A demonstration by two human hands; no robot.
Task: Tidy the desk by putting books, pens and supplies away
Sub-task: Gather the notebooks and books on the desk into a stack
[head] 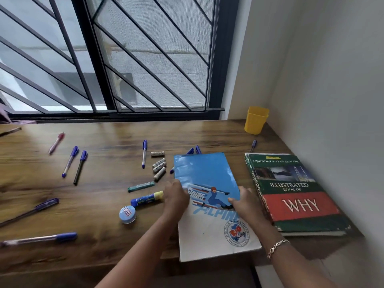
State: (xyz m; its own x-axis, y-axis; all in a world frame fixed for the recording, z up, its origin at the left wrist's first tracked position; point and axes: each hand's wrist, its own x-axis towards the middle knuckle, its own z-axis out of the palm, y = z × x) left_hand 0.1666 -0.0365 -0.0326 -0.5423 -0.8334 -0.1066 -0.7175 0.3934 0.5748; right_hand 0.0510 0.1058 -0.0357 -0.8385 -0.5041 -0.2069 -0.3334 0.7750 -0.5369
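A blue and white notebook point(207, 177) with a skier picture lies on the wooden desk point(104, 204), its near end over the desk's front edge. My left hand point(175, 196) grips its left edge and my right hand point(242, 201) grips its right edge. To the right lies a thick green and red book point(295, 194) titled "Illustrated Book of Why". Several blue-capped pens point(70, 161) are scattered over the desk's left and middle. A glue stick point(145, 199), a small round blue tub point(127, 214), a green lead case point(141, 186) and several small rolls point(159, 167) lie left of the notebook.
A yellow cup point(256, 119) stands in the back right corner by the wall. A barred window point(108, 59) runs along the desk's back edge. A white wall point(332, 100) closes the right side. One more pen point(253, 145) lies behind the thick book.
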